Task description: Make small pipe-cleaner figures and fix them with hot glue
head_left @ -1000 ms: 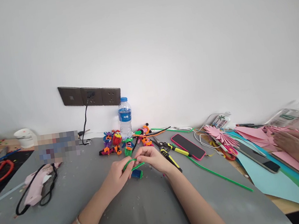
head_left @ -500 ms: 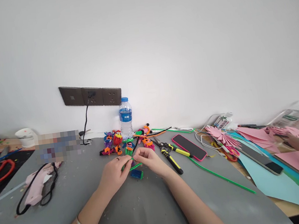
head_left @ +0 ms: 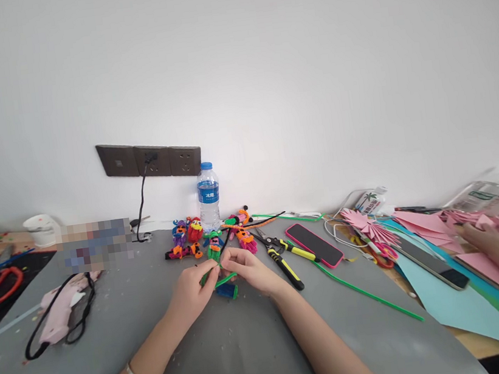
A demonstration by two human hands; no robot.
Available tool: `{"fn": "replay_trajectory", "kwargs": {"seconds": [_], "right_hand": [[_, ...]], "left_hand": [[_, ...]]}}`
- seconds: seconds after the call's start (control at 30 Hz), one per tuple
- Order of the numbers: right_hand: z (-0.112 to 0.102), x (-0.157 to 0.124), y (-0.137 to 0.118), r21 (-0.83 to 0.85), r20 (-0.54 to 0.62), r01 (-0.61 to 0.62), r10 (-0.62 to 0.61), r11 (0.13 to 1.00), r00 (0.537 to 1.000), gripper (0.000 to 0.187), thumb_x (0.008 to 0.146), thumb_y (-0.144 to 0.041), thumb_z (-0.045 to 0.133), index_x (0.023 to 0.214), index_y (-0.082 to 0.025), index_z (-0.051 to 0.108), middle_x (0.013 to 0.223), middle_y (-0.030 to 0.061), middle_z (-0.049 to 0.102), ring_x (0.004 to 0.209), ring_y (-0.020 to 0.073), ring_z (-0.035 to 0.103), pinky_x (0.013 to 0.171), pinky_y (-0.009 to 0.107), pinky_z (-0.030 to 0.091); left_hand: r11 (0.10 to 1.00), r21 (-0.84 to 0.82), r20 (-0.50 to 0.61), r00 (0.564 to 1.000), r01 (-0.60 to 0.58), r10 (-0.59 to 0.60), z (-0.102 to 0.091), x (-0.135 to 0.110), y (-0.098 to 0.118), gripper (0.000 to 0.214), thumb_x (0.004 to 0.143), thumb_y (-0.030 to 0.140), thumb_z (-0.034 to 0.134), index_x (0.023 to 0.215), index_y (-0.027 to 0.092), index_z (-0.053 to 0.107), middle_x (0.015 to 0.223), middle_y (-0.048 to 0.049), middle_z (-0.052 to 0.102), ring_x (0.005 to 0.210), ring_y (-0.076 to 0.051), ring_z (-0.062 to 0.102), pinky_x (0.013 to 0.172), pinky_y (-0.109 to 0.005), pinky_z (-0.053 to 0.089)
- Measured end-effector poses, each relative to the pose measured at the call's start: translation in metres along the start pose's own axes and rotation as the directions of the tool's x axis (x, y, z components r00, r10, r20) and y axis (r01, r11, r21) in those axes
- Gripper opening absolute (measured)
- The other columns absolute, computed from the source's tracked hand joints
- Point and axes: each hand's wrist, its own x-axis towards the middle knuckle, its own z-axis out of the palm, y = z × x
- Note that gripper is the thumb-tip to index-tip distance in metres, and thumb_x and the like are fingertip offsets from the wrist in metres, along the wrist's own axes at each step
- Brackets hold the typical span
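Observation:
A bent green pipe cleaner [head_left: 226, 279] is pinched between the fingertips of my left hand [head_left: 195, 287] and my right hand [head_left: 250, 271], which meet above the grey mat. Part of it is hidden behind my fingers. Just beneath lies a small blue object [head_left: 227, 291], maybe a cylinder, partly covered. Beyond my fingertips a green pipe-cleaner figure [head_left: 213, 245] lies among several others in purple, red, orange and pink, including a red one [head_left: 195, 228]. Pliers-like cutters [head_left: 284, 261] with yellow and black handles rest right of my right hand.
A water bottle [head_left: 209, 198] stands against the wall. Rightward lie a pink-cased phone [head_left: 315, 244], a long green pipe cleaner [head_left: 374, 294] and folded pink paper [head_left: 372, 227]. Another person's hands [head_left: 491, 241] work at far right. A pink corded tool [head_left: 59, 313] lies left.
My hands stay together on the green pipe cleaner, with barely any shift in the fingers. The view has moved slightly. At far right, the other person's hands have come further in over the pink paper.

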Motion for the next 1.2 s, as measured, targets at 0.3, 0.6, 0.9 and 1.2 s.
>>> {"fn": "replay_trajectory", "kwargs": {"seconds": [0.3, 0.6, 0.9, 1.2], "right_hand": [[-0.018, 0.001, 0.009, 0.015, 0.039, 0.043, -0.044, 0.999, 0.998, 0.022, 0.078, -0.035, 0.073, 0.085, -0.015, 0.066, 0.076, 0.0011, 0.065, 0.062, 0.0090, 0.054, 0.059, 0.021, 0.039], [-0.019, 0.001, 0.009, 0.057, 0.093, 0.047, -0.052, 0.997, 0.994, 0.021, 0.075, -0.033, 0.076, 0.085, -0.016, 0.069, 0.076, 0.0016, 0.067, 0.066, 0.0108, 0.059, 0.065, 0.023, 0.045], [-0.010, 0.004, 0.006, -0.075, -0.008, 0.205, -0.206, 0.976, 0.978, 0.023, 0.074, -0.036, 0.075, 0.080, -0.015, 0.068, 0.075, 0.0022, 0.064, 0.068, 0.0136, 0.060, 0.066, 0.027, 0.048], [-0.001, 0.001, 0.001, -0.599, -0.075, 0.354, -0.490, 0.719, 0.869, 0.014, 0.087, -0.029, 0.060, 0.078, -0.019, 0.065, 0.077, 0.0039, 0.062, 0.067, 0.0152, 0.050, 0.058, 0.027, 0.036]], "left_hand": [[0.965, -0.257, 0.106, 0.994, 0.059, -0.033, -0.001, 0.003, 0.002, 0.035, 0.093, 0.036, 0.040, 0.078, 0.016, 0.064, 0.067, -0.0014, 0.065, 0.059, -0.013, 0.055, 0.056, -0.020, 0.037], [0.947, -0.311, 0.138, 0.990, 0.076, -0.034, -0.002, 0.001, 0.006, 0.038, 0.093, 0.039, 0.041, 0.075, 0.016, 0.064, 0.065, -0.0011, 0.063, 0.060, -0.014, 0.054, 0.056, -0.021, 0.036], [0.927, -0.352, 0.144, 0.986, 0.133, -0.087, -0.001, 0.000, 0.006, 0.036, 0.094, 0.041, 0.040, 0.081, 0.015, 0.063, 0.059, 0.0016, 0.054, 0.054, -0.012, 0.048, 0.051, -0.021, 0.033], [0.930, -0.347, 0.141, 0.987, 0.121, -0.076, 0.001, 0.000, 0.003, 0.038, 0.096, 0.037, 0.035, 0.072, 0.017, 0.057, 0.061, 0.0006, 0.058, 0.056, -0.013, 0.053, 0.058, -0.023, 0.039]]}}
